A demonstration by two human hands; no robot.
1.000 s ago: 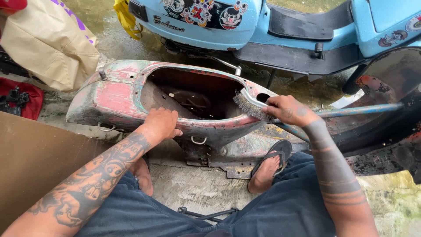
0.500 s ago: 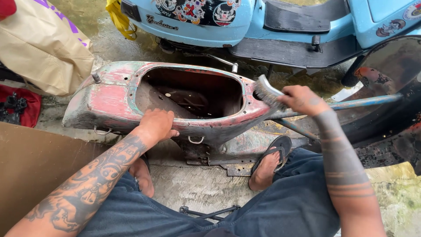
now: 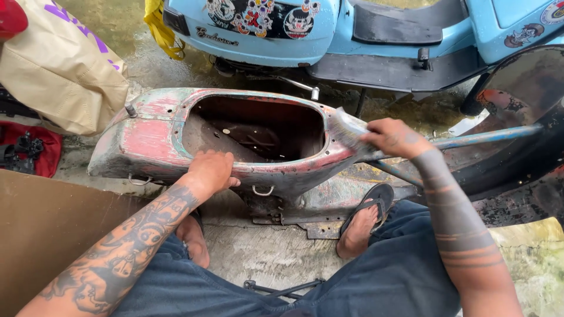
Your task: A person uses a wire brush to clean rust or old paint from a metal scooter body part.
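The shell, an old scooter body in worn red and grey paint with a wide opening in its top, lies on its side on the wet concrete just in front of the person's knees; everything else is placed from it. The left hand rests on the shell's near rim, at the lower edge of the opening; its fingers are curled together over the rim and pressed on the metal, with nothing held between them. The right hand is at the shell's right end; its fingers are closed tight round a brush, whose bristled head lies against the shell's right edge beside the opening; the handle is hidden in the fist. A thin blue-grey bar runs from behind that hand away to the right of the shell. Beyond the shell stands a light blue scooter with stickers on its side panel; a yellow rag hangs at the scooter's left end. Left of the shell and further back sits a tan paper bag; below the bag, still left of the shell, lies a red cloth. A brown board lies near and left of the shell, by the left forearm. A foot in a black sandal is planted just under the shell's right end.
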